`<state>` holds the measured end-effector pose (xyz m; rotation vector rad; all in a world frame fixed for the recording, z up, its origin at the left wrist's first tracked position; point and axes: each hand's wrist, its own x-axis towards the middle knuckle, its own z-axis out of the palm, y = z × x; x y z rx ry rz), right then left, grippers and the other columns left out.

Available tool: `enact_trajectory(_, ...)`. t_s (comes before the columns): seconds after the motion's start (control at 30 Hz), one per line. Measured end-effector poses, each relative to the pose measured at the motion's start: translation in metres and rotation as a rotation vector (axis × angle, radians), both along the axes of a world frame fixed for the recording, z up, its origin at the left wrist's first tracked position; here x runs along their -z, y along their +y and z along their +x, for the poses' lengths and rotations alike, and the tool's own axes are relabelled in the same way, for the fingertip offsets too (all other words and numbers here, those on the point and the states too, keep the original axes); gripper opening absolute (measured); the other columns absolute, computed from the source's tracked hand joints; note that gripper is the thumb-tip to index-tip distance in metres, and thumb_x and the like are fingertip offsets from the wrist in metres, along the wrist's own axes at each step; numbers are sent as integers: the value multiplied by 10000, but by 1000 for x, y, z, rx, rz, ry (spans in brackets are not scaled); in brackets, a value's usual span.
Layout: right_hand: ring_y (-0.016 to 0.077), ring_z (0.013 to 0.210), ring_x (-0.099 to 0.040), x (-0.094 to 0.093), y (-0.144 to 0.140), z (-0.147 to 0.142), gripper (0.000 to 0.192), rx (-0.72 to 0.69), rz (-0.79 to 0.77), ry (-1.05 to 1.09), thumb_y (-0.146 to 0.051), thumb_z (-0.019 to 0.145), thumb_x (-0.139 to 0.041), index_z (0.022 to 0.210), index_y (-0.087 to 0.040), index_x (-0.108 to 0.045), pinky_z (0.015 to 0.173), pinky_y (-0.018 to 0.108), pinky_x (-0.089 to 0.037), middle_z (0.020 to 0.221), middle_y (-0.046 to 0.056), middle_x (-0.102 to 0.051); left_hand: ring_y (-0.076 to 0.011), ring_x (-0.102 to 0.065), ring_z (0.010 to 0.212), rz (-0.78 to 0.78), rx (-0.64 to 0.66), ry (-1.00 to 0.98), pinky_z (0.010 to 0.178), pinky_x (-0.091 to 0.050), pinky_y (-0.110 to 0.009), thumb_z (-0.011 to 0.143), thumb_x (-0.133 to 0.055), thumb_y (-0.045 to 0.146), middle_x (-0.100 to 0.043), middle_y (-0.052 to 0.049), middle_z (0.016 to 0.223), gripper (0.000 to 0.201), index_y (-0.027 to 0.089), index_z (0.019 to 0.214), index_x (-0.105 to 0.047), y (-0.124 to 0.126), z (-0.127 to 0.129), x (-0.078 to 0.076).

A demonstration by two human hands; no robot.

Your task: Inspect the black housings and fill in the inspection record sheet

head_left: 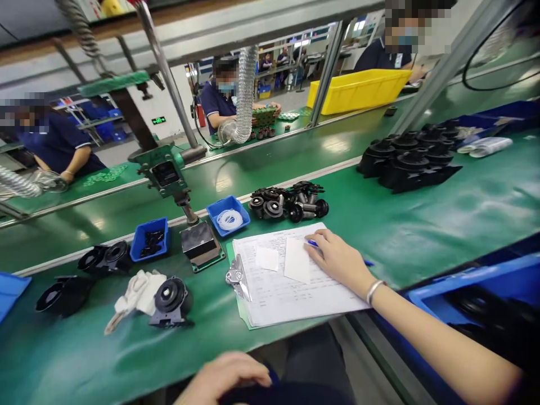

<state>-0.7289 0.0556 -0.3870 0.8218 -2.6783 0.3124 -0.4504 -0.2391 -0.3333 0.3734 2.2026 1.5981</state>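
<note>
At the centre of the frame the right hand point(337, 260) rests on a paper form point(291, 281) clipped to a green clipboard point(240, 306), its fingers closed around a blue pen point(313, 243), while the left hand point(225, 377) lies loosely curled and empty at the bottom edge, well apart from the black parts point(287, 203) above the sheet.
</note>
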Motion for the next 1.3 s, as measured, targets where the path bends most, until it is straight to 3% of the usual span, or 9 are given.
enact_trajectory(0.07,236,989,-607,-5,-1,6,314,4,1,-1,-361,1001,-415,1127,-162,-622,758,334,-518,1131,105,-585,-221,-505,1289,-272,-341,287,1102,-416,-398,918,-545,467,-555,-29,1369,455,417,1365,-472,-33,16,-30)
enact_trajectory(0.13,240,995,-604,-12,-3,13,316,16,24,-19,-351,1003,-413,1135,-153,-622,763,332,-509,1131,113,-583,-270,-379,1400,-585,-542,488,1146,-350,-495,866,-631,436,-407,-67,1502,695,398,1473,-296,-66,23,-41)
enact_trajectory(0.23,241,972,-604,-26,-9,25,314,17,79,-50,-352,998,-438,1113,-137,-635,753,322,-492,1091,122,-593,-325,-198,1482,-858,-544,496,1166,-273,-572,806,-678,485,-230,-95,1595,901,345,1532,-163,-106,11,-39)
enact_trajectory(0.33,226,930,-608,-39,-21,34,321,-8,116,-47,-365,998,-458,1062,-125,-660,772,308,-472,1018,119,-612,-346,-304,1440,-814,-440,399,1140,-332,-544,727,-736,536,-302,-154,1561,1029,268,1538,-161,-121,-10,-37)
enact_trajectory(0.47,232,902,-600,-45,-37,42,294,-10,153,-29,-331,989,-494,1008,-101,-676,815,323,-447,958,130,-625,-318,-465,1327,-731,-416,394,1113,-370,-521,749,-726,499,-472,-174,1416,1015,204,1533,-153,-106,-23,-37)
enact_trajectory(0.73,291,991,-528,-62,-46,40,205,-54,132,80,-256,966,-533,1014,-92,-646,822,387,-425,1049,162,-593,-301,-441,1322,-752,-508,463,1094,-410,-495,772,-681,545,-283,-105,1488,997,345,1532,-68,-76,-42,-19)
enact_trajectory(0.9,195,946,-538,-92,-125,4,219,-375,152,89,-231,1018,-448,1057,-161,-652,846,312,-416,1073,94,-601,-292,-391,1370,-656,-519,495,1146,-343,-528,802,-667,507,-281,-84,1481,925,386,1510,-84,-86,-51,-10)
enact_trajectory(1.07,219,905,-562,-97,-213,-41,169,-538,246,59,-91,935,-533,959,-99,-700,794,319,-427,1024,123,-637,-258,-439,1341,-520,-532,475,1164,-327,-507,796,-703,449,-226,-98,1502,979,385,1508,-33,-74,-60,-8)
enact_trajectory(1.3,175,797,-584,-102,-230,-61,216,-617,185,23,-98,962,-519,827,-94,-688,756,274,-452,861,90,-660,-296,-264,1454,-447,-489,410,1194,-261,-550,776,-729,467,-144,-103,1575,1034,371,1518,-16,-91,-58,-5)
